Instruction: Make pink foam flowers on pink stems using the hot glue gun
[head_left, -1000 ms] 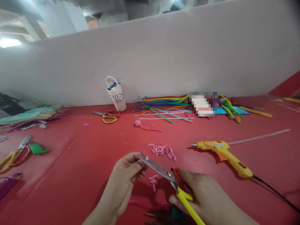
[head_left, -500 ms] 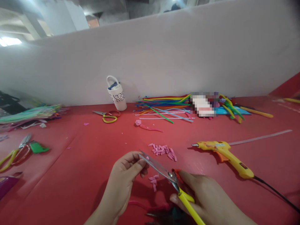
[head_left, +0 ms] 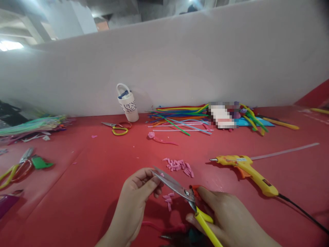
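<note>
My right hand [head_left: 226, 212] grips a pair of scissors [head_left: 177, 187] with yellow and red handles, its blades pointing up and left. The blade tips reach the pinched fingers of my left hand [head_left: 140, 190]. A tiny pink piece [head_left: 162, 175] shows at the blades by those fingertips; most of what they pinch is hidden. Just beyond the blades lies a pile of small pink cut pieces [head_left: 177, 164], and a smaller group of pink pieces [head_left: 168, 199] rests below them. Under my hands, partly covered, is a pink stem [head_left: 159, 225].
A yellow glue gun [head_left: 246, 168] with a cord lies at the right. Farther back are a pink flower-like piece [head_left: 151, 135], more scissors [head_left: 119, 130], a white tumbler [head_left: 130, 108] and colourful pipe cleaners [head_left: 177, 115]. Other scissors [head_left: 22, 164] lie left. A pale partition [head_left: 164, 65] stands behind.
Hardly anything differs. The scissor blades and my left fingertips have shifted very slightly; both hands keep their holds.
</note>
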`<action>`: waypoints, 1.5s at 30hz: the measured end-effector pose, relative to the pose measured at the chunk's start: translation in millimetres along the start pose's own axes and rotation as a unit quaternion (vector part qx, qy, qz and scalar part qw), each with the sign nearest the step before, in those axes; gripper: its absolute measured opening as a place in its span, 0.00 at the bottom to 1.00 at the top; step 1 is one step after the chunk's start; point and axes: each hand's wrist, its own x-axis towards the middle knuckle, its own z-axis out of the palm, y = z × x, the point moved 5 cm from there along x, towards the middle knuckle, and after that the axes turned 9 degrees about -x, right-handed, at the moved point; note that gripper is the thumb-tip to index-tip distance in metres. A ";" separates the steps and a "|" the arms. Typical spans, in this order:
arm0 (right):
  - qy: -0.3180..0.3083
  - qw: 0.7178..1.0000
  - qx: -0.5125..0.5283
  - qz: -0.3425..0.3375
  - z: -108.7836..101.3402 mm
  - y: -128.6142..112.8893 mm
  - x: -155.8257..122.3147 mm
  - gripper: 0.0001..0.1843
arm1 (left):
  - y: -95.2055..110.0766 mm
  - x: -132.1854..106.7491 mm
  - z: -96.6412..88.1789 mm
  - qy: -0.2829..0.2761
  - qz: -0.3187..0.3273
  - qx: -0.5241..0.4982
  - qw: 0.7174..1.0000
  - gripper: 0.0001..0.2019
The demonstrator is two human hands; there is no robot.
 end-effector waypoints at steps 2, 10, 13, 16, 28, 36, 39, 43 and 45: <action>-0.004 1.000 -0.001 0.001 0.9 0.4 0.2 0.15 | -0.4 0.0 -0.4 0.000 -0.002 0.003 1.000 0.01; -0.008 1.000 -0.002 0.030 -2.2 1.7 -0.3 0.18 | -1.9 1.1 -1.9 -0.003 -0.013 -0.005 1.000 0.01; 0.011 0.999 0.017 0.046 -4.8 7.8 2.2 0.20 | -4.8 2.2 -2.6 -0.004 -0.040 -0.040 0.998 0.01; 0.028 0.996 0.062 0.060 -6.6 16.1 6.1 0.21 | -7.8 3.3 -3.5 -0.002 -0.072 -0.077 0.994 0.01; 0.070 0.995 0.032 0.064 -13.7 21.0 10.3 0.24 | -18.0 8.2 -5.4 -0.018 -0.158 -0.109 0.981 0.10; 0.104 0.993 0.024 0.054 -18.5 23.1 12.2 0.24 | -17.2 6.6 0.5 -0.031 -0.160 -0.106 0.981 0.09; 0.093 0.994 0.023 0.057 -17.9 21.9 12.1 0.24 | -18.9 7.3 -0.9 -0.024 -0.160 -0.084 0.983 0.05; 0.061 0.997 0.001 0.045 -16.4 16.6 9.5 0.20 | -18.8 7.3 -2.2 -0.036 -0.142 -0.072 0.987 0.01; 0.051 0.998 -0.014 0.031 -15.0 12.7 6.5 0.17 | -17.3 6.7 -1.8 -0.045 -0.127 -0.073 0.988 0.02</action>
